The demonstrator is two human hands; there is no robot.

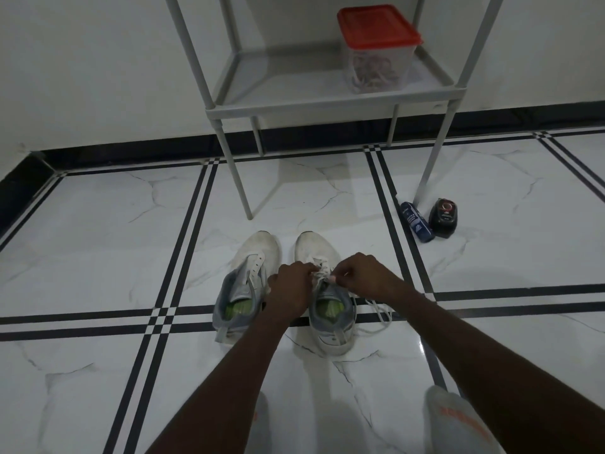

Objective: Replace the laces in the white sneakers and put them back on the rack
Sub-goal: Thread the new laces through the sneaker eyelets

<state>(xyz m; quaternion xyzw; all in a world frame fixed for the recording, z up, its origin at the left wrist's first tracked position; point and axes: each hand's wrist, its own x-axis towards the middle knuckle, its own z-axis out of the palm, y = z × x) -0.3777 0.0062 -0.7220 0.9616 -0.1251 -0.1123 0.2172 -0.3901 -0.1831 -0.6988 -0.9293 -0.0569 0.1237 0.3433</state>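
While both hands are working at the eyelets of the right sneaker (327, 290), the main risk is lying in the loose lace (379, 314) that is trailing over the floor tiles (98, 240) beside that shoe: a tug on it could be pulling out rows already threaded, or it could be ending up uneven, by my judgement. The left hand (289, 286) is curling its fingers at the lace rows, and the right hand (360, 273) is pinching a lace end; whether the left is truly gripping lace is too small to tell. The light shoe could also be sliding on the glossy tile if it is pulled hard.

Both white sneakers are standing side by side on the floor, just in front of the grey rack (294, 103), not yet on it. The left sneaker (248, 283) is showing bare eyelets and an open tongue. Each shoe's long axis is running away from the person, toes pointing toward the rack and wall, heels toward the person's socked feet (458, 421). A red-lidded container (376, 47) is sitting on the rack's shelf.
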